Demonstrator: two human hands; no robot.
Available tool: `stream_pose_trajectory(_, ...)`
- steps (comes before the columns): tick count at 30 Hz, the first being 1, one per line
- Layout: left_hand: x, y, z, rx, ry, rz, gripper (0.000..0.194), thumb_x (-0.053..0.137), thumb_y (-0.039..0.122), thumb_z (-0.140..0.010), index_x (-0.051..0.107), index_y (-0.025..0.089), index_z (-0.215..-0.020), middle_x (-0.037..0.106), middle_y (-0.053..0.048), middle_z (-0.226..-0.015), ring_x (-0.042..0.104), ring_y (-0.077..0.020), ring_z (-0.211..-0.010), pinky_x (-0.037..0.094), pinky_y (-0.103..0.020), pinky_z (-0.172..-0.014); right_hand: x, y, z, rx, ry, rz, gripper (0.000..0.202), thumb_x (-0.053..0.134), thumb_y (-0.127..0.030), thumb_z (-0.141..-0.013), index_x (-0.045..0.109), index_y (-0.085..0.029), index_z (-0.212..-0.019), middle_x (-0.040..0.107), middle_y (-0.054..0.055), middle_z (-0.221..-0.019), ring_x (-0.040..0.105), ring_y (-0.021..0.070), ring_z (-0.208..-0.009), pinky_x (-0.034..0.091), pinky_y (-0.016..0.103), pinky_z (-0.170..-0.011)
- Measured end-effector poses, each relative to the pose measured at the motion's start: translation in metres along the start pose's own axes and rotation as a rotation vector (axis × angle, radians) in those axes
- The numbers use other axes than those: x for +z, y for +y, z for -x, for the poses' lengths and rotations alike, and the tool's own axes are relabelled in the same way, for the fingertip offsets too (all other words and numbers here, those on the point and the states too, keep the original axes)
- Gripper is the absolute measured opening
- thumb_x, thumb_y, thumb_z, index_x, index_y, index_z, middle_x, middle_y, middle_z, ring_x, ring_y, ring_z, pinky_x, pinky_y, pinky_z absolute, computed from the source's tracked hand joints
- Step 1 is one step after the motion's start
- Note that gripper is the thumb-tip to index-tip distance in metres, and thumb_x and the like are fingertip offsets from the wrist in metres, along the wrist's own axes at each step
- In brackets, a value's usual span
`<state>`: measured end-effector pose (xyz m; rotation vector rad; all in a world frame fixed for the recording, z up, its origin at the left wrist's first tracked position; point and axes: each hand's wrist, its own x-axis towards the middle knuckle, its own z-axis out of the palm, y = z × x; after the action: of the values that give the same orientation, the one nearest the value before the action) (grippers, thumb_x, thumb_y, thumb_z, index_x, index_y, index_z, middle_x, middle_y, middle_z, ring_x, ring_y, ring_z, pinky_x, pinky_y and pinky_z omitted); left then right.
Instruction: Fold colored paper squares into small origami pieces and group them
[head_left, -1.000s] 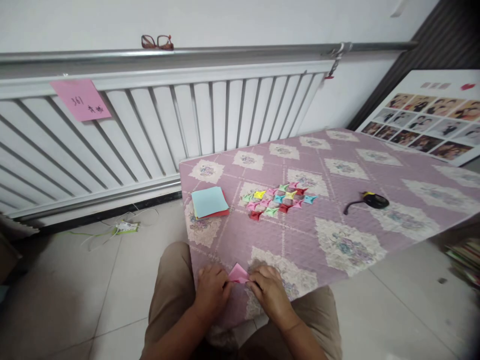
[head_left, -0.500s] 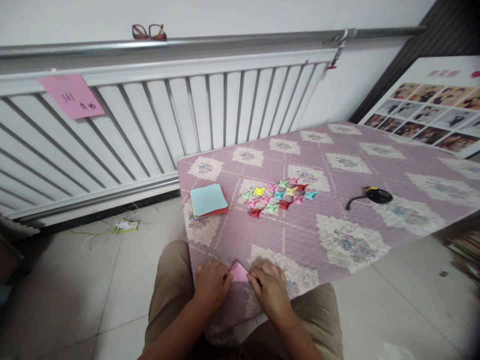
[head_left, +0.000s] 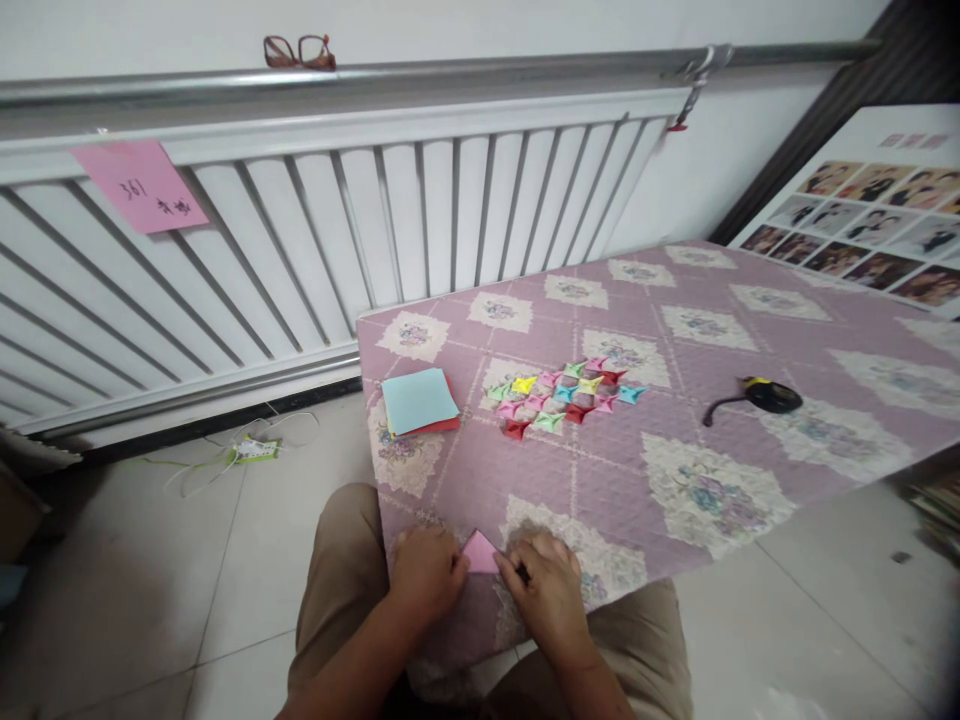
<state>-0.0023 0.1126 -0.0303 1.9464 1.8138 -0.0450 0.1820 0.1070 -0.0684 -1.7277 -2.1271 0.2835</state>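
A small pink paper, folded to a triangle with its tip pointing away from me, lies at the near edge of the table. My left hand is closed on its left corner, thumb on top. At the right corner, my right hand pinches the paper between thumb and curled fingers. Farther back sit several folded paper pieces in pink, red, green, yellow and blue, set out in slanting rows. To their left is a stack of square coloured paper, light blue on top.
A floral purple cloth covers the table. On the right lies a black and yellow tape measure with a strap. Behind stands a white radiator with glasses on its pipe. A power strip rests on the floor.
Both hands stay at the two corners of the pink paper, with the right thumb slightly shifted. The whole view has tilted a little; the things on the table look unmoved.
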Motion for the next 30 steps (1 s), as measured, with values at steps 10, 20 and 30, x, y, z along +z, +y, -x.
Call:
stream_pose_trajectory(10, -0.005, 0.003, -0.002, 0.003, -0.029, -0.018, 0.023, 0.05, 0.035, -0.085, 0.067, 0.02, -0.08, 0.067, -0.007, -0.094, 0.057, -0.0277, -0.093, 0.036, -0.04, -0.079, 0.0, -0.001, -0.002, 0.023, -0.002, -0.003, 0.028, 0.06, -0.037, -0.084, 0.054, -0.023, -0.061, 0.057, 0.002, -0.072, 0.049, 0.0218, -0.08, 0.03, 0.036, -0.077)
stream_pose_trajectory(20, -0.01, 0.006, -0.004, 0.0, -0.06, -0.052, 0.024, 0.048, 0.033, -0.084, 0.067, 0.019, -0.081, 0.067, -0.008, -0.094, 0.059, -0.0276, -0.092, 0.038, -0.04, -0.079, 0.002, 0.0, 0.0, 0.016, 0.01, -0.007, 0.027, 0.059, -0.037, -0.085, 0.054, -0.022, -0.062, 0.057, 0.002, -0.073, 0.049, 0.0209, -0.08, 0.03, 0.035, -0.076)
stream_pose_trajectory(30, -0.015, 0.009, -0.001, -0.016, -0.085, -0.092, 0.028, 0.044, 0.034, -0.086, 0.067, 0.019, -0.088, 0.066, -0.01, -0.099, 0.059, -0.0274, -0.095, 0.041, -0.04, -0.082, 0.007, 0.012, 0.004, -0.07, 0.079, -0.077, 0.017, 0.053, -0.031, -0.089, 0.059, -0.023, -0.075, 0.06, 0.001, -0.079, 0.051, 0.0206, -0.081, 0.034, 0.034, -0.076)
